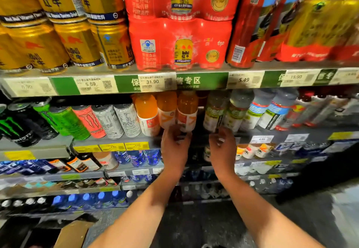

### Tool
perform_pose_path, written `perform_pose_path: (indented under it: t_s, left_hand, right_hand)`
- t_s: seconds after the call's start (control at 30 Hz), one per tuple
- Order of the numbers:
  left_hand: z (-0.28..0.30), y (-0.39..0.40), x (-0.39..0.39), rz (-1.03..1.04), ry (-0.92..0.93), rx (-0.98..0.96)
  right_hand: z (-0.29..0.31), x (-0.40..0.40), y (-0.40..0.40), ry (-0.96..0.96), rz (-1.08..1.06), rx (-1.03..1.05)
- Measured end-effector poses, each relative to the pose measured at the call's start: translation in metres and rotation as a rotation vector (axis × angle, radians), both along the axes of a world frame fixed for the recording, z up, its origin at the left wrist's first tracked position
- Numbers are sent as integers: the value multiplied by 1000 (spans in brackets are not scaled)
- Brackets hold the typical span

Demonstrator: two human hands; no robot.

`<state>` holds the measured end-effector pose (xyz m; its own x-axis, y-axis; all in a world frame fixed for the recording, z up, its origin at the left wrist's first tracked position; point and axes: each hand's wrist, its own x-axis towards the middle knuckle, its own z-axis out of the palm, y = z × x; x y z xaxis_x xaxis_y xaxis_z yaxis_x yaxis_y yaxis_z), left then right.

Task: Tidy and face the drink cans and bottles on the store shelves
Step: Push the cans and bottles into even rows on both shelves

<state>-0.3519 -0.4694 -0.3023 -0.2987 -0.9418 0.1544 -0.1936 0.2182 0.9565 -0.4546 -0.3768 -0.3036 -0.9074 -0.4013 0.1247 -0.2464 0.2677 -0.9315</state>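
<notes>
While both hands (175,141) (223,145) reach the shelf edge (116,140) — apparently gripping orange bottles (186,110).

Three orange drink bottles (167,110) stand upright side by side at the front of the middle shelf (116,141), white-and-orange labels facing out. Just right of a gap, green-labelled bottles (219,112) stand upright.

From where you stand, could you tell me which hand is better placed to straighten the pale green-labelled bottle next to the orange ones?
The right hand. It sits directly beneath the pale green-labelled bottle, fingers at its base. The left hand is at the base of the orange bottle, further left.
</notes>
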Motion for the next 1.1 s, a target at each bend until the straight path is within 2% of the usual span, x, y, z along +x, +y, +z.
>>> perform_pose_path:
  t_s: [0.17,0.3,0.43,0.6,0.77,0.93,1.1]
  left_hand:
    - [6,16,-27,-149,-9,54]
    - [13,31,-59,-208,-45,1]
    - [-2,42,-95,-40,32,39]
    - [4,49,-111,116,-32,51]
    - [0,58,-118,198,-31,-29]
    - [2,70,-128,271,-68,-69]
    - [8,75,-135,312,-80,-56]
  right_hand:
    - [5,-30,19,13,-112,-22]
    - [6,-60,31,86,-67,2]
    - [0,-82,38,133,40,51]
    - [-5,-90,36,103,196,40]
    - [-7,-106,45,-101,384,-53]
    - [-11,-124,55,-103,557,-38]
    - [-10,-131,55,-64,594,-9]
